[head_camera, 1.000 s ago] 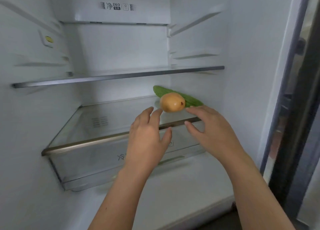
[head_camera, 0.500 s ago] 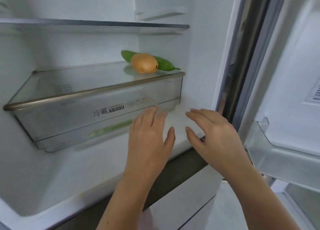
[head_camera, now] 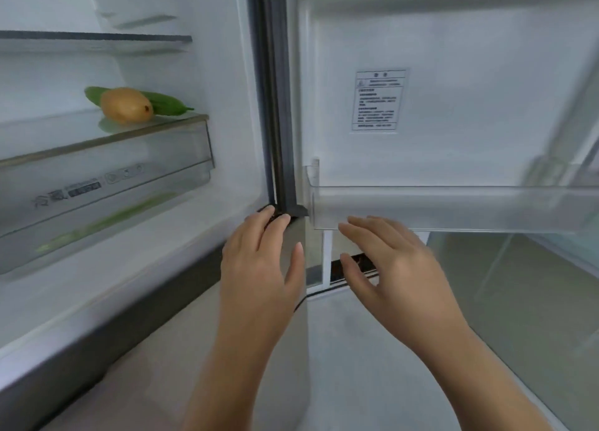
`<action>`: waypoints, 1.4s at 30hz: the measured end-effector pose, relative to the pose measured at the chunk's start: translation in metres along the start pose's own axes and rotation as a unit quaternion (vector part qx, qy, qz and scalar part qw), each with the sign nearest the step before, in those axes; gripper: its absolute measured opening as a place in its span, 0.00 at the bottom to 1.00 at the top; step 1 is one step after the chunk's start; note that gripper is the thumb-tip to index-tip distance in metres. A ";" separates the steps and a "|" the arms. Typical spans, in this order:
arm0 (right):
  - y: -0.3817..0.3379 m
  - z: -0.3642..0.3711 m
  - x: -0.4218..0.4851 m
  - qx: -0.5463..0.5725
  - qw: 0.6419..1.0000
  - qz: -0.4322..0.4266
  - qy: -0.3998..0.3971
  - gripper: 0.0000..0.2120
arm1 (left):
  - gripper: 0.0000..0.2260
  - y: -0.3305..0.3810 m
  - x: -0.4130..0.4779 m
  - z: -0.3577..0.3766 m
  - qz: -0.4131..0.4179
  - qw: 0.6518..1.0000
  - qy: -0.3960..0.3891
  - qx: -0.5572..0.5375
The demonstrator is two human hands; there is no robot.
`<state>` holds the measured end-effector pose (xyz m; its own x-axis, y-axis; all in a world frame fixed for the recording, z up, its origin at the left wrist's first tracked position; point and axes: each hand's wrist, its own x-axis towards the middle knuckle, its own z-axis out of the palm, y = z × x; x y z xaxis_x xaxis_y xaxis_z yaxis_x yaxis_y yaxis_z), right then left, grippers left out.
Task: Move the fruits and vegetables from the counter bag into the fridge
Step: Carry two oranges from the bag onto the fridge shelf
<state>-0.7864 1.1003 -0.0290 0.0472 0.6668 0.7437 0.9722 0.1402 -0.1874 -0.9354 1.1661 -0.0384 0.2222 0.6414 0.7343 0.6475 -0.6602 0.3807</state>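
An orange-yellow mango (head_camera: 125, 104) lies on the glass shelf (head_camera: 81, 139) inside the open fridge, at the left. Behind it rests a green cucumber (head_camera: 167, 104), partly hidden by the mango. My left hand (head_camera: 259, 262) is held outside the fridge, low in the middle, fingers apart and holding nothing. My right hand (head_camera: 389, 262) is beside it, also empty with spread fingers, just below the door bin. Both hands are well to the right of and below the fruit. The counter bag is out of sight.
A clear crisper drawer (head_camera: 107, 184) sits under the glass shelf, with something green dimly seen through it. The open fridge door (head_camera: 453, 106) stands at the right with a clear door bin (head_camera: 453, 203) and a label. The dark door seal (head_camera: 275, 106) runs vertically between them.
Both hands have drawn back out of the fridge, away from the mango on the shelf. The view has swung right, toward the open door.
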 end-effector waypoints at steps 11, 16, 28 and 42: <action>0.059 -0.164 -0.151 -0.141 0.973 0.178 0.044 0.18 | 0.17 0.184 -0.085 0.043 0.172 0.969 -0.113 -0.139; 0.071 -0.238 -0.218 -0.231 0.936 0.257 0.061 0.18 | 0.17 0.270 -0.127 0.060 0.257 0.926 -0.170 -0.219; 0.087 -0.377 -0.353 -0.425 0.776 0.452 0.115 0.18 | 0.18 0.466 -0.223 0.100 0.424 0.759 -0.268 -0.414; 0.043 -0.498 -0.485 -0.549 0.519 0.612 0.233 0.19 | 0.16 0.659 -0.360 0.072 0.543 0.521 -0.312 -0.581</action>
<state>-0.6530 0.4185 -0.0783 0.5855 -0.5211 0.6210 -0.3198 -0.8524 -0.4137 -0.5358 0.5281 -0.0922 0.4252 -0.5926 0.6841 -0.9034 -0.3247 0.2802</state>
